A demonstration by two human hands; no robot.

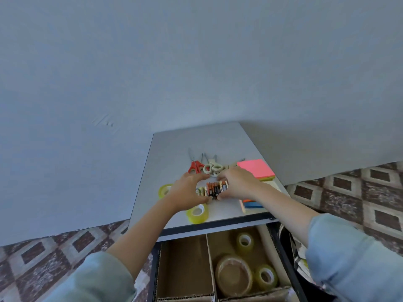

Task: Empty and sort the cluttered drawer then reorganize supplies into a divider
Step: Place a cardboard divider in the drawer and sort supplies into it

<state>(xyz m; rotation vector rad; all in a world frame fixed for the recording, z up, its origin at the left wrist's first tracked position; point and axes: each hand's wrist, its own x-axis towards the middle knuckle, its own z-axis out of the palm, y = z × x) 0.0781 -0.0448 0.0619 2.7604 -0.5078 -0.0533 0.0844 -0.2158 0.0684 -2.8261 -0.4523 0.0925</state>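
Both hands are up on the bench [196,142] now, closing in on the batteries [212,189] from either end. The left hand [189,190] cups the left end of the row, forefinger arched round the far side and thumb tucked in on the near side. The right hand [237,184] mirrors it on the right end, fingers curled over the last few cells. The batteries sit squeezed between the two, right in the middle of the bench top.

Here is the geometry that matters. The row runs left to right, and each cell lies with its long axis near to far, so the hands are pressing along the row, not across it. Neither hand is closer; the row lies dead centre between them.

The open drawer [281,247] lies nearer, below the bench edge, split by a cardboard divider [210,253]. Its right compartment holds three tape rolls [245,240]; the left one looks bare, and it sits on the left hand's side. My guess is that the bundle has to come near and down from here, and a loose squeeze could spill cells out of the middle.

Waiting on the bench are two yellow tape rolls [197,213], the red scissors [195,167], the white scissors [212,168] and a pink sticky-note pad [255,168].
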